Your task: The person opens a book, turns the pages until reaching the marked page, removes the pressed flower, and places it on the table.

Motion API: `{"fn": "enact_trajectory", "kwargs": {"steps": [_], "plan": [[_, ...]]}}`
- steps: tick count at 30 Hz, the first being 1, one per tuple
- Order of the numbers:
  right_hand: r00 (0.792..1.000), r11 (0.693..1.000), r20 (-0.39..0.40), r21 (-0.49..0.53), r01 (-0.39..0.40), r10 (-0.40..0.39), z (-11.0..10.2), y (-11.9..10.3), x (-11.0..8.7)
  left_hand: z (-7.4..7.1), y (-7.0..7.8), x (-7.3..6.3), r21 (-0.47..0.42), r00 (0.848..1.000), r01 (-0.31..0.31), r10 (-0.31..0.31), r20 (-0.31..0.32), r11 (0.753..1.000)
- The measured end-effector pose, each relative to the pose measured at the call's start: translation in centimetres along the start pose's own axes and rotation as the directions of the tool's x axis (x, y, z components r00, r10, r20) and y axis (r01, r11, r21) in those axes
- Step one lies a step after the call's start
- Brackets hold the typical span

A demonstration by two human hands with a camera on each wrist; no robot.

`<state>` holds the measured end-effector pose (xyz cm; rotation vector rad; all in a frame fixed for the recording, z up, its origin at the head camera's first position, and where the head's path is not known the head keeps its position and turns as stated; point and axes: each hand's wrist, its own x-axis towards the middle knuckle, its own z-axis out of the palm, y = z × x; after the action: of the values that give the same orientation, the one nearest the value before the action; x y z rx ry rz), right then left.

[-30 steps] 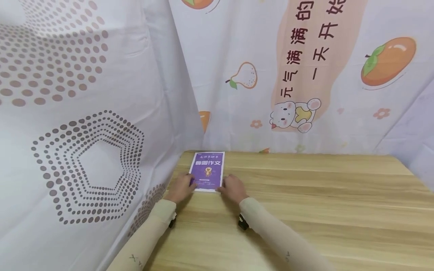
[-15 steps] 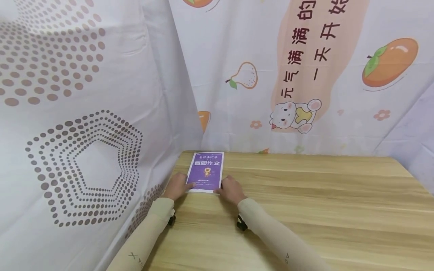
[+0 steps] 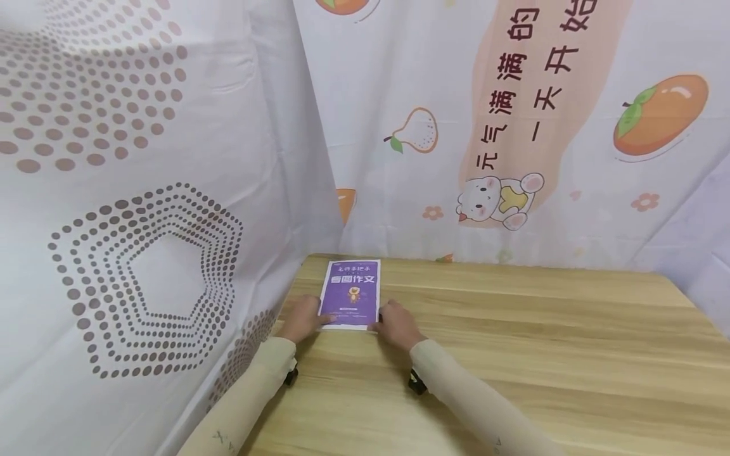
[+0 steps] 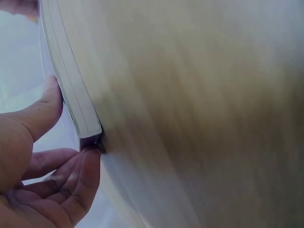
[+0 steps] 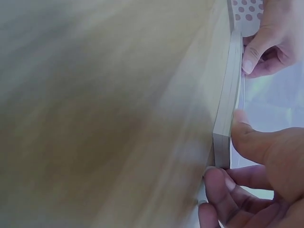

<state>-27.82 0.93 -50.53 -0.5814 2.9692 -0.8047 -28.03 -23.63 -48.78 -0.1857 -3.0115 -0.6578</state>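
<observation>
A thick book (image 3: 353, 292) with a purple cover, a white border and a small cartoon animal lies flat on the table, cover up. My left hand (image 3: 302, 318) grips its lower left corner. In the left wrist view the left thumb (image 4: 51, 102) presses on the cover, and the curled fingers (image 4: 88, 178) meet the book's side. My right hand (image 3: 397, 324) holds the lower right corner in the same way. The right wrist view shows the right thumb (image 5: 249, 140) along the cover's edge, the fingers (image 5: 218, 190) at the side, and the page edges (image 5: 227, 99) between both hands.
The wooden table (image 3: 513, 354) stretches away to the right of the book. A white dotted curtain (image 3: 171, 272) borders the left side. Behind the table's back edge hangs a curtain (image 3: 399, 190) printed with fruit, a bear and Chinese characters.
My left hand has shifted its hold, and its thumb now lies across the cover's lower left corner. The right hand stays at the lower right corner. The head view has tilted slightly.
</observation>
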Motion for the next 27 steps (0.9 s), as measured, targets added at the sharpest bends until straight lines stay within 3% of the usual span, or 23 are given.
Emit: {"fn": "enact_trajectory", "kwargs": {"steps": [7, 14, 21, 27], "plan": [[0.999, 0.999, -0.028, -0.024, 0.038, -0.039, -1.2, 1.7, -2.5, 1.2, 2.0, -1.6, 0.03, 0.996, -0.091, 0.092, -0.016, 0.995], [0.997, 0.997, -0.051, -0.054, 0.062, -0.065, -2.0, 3.1, -5.9, 2.4, 4.2, -3.1, 0.049, 0.99, -0.143, 0.143, 0.012, 0.988], [0.996, 0.994, -0.071, -0.097, 0.051, -0.058, -3.3, 4.2, -9.7, 3.6, 6.5, -4.7, 0.059, 0.969, -0.245, 0.244, 0.023, 0.968], [0.995, 0.993, -0.092, -0.112, 0.022, -0.033, -4.0, 5.3, -12.6, 4.3, 8.5, -6.1, 0.079, 0.955, -0.296, 0.293, 0.056, 0.952]]}}
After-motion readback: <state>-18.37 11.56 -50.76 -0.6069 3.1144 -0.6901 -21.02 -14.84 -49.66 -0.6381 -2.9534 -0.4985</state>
